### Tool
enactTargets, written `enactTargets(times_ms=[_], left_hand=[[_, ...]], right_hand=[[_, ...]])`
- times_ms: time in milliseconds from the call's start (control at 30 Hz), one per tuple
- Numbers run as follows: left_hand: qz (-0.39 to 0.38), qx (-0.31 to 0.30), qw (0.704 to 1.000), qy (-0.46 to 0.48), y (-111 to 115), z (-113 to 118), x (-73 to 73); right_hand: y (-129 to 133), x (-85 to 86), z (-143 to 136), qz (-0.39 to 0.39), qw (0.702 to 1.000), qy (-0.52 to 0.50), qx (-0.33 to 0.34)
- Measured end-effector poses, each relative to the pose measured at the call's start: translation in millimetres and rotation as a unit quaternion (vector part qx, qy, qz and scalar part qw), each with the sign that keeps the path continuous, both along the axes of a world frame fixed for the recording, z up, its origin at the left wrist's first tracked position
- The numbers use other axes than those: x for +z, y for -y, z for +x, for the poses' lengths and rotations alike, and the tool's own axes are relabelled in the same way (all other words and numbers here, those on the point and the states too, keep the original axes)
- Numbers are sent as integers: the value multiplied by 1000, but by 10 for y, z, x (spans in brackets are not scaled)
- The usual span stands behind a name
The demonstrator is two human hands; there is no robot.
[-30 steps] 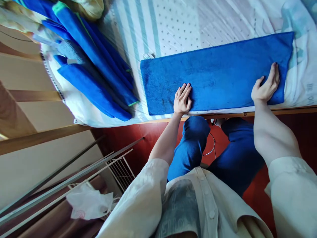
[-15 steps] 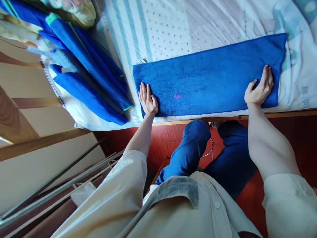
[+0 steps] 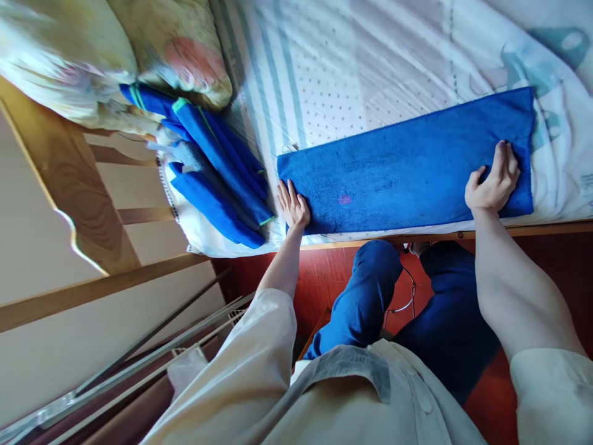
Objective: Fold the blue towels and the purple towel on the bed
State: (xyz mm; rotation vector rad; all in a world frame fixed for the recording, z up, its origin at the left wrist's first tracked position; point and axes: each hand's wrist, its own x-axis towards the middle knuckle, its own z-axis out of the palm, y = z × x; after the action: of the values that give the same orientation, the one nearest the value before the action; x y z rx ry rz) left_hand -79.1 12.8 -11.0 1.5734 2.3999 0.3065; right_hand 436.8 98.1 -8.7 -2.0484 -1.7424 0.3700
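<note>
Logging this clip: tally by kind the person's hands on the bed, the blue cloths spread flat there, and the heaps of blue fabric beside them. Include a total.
Hands: 2, the left hand and the right hand
Flat cloths: 1, the blue cloth
Heaps: 1, the blue heap (overlapping pieces not counted singly)
Total: 4

Your left hand (image 3: pixel 295 207) has moved from partway along the blue towel (image 3: pixel 407 167) a second ago to its left end, fingertips now at the edge. A pink spot (image 3: pixel 344 199), out of sight then, now shows on it. Your view has shifted too: more of the pillows (image 3: pixel 194 55) and wooden headboard (image 3: pixel 86 185) has come in, while your sleeve (image 3: pixel 241 364) hides more of the white bag (image 3: pixel 184 369).
</note>
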Motion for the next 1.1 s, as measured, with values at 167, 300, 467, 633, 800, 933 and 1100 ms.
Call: enactTargets(times_ms=[167,300,467,633,800,933,1100], left_hand=[[-27,-110,993,-44,-433,-208,330],[-41,-197,977,-66,-1178,-486,575],[-152,-301,940,-52,-1843,-769,578],[-124,-176,968,-127,-1809,-713,639],[-21,-146,984,-95,-1310,-183,600],[-32,-118,992,-27,-874,58,328],[84,-7,994,-72,-492,485,100]], right_hand=[[0,-27,-10,11,1000,-12,-14],[3,-50,1,18,1000,-16,-7],[-1,-25,3,8,1000,-18,-5],[-5,-6,-10,-1,1000,-13,-10],[2,3,-21,1,1000,-15,-12],[-2,11,-23,3,1000,-12,-15],[-6,21,-17,1,1000,-5,-19]])
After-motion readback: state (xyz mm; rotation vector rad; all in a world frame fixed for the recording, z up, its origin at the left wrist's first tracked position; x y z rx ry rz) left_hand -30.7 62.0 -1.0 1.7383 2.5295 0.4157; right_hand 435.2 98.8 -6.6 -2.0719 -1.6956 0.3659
